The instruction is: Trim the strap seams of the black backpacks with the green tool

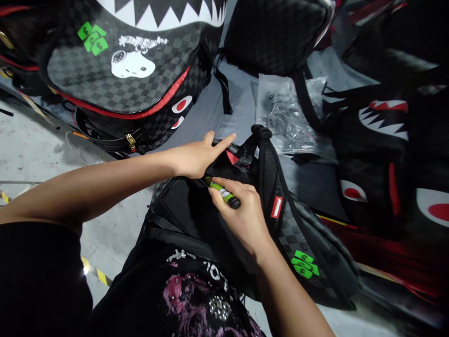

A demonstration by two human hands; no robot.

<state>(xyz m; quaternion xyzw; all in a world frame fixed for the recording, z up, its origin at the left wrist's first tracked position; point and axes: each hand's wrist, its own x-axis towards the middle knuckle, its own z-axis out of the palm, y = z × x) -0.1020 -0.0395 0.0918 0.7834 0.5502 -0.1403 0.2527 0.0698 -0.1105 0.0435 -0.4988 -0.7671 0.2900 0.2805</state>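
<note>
Grip on marker (pixel 221 191), palm on backpack (pixel 301 234)

We see the backpack lying near us in the middle of the scene, across the person's lap, its black inner panel turned up and its grey checkered side falling away to the right. A red label (pixel 277 207) sits on that side, and green patches (pixel 304 264) show nearer to us. The right hand (pixel 242 217) is clenched around the marker – a green barrel with a black end – and holds it slantwise, its far tip down at the black fabric. The left hand (pixel 196 157) reaches in from the left and rests on the bag's upper edge just beyond the marker, index finger stretched out to the right. Its other fingers curl under, and we cannot tell whether they pinch the fabric. A black carry handle (pixel 261 133) stands up just right of that fingertip.

Far left lies a second bag (pixel 115 79) with white teeth and a white cartoon dog – zip pull showing at its near rim. A clear plastic bag (pixel 284 112) lies far centre, and a dark bag with a shark mouth (pixel 382 121) fills the right. Grey floor (pixel 28 145) shows at the left.
</note>
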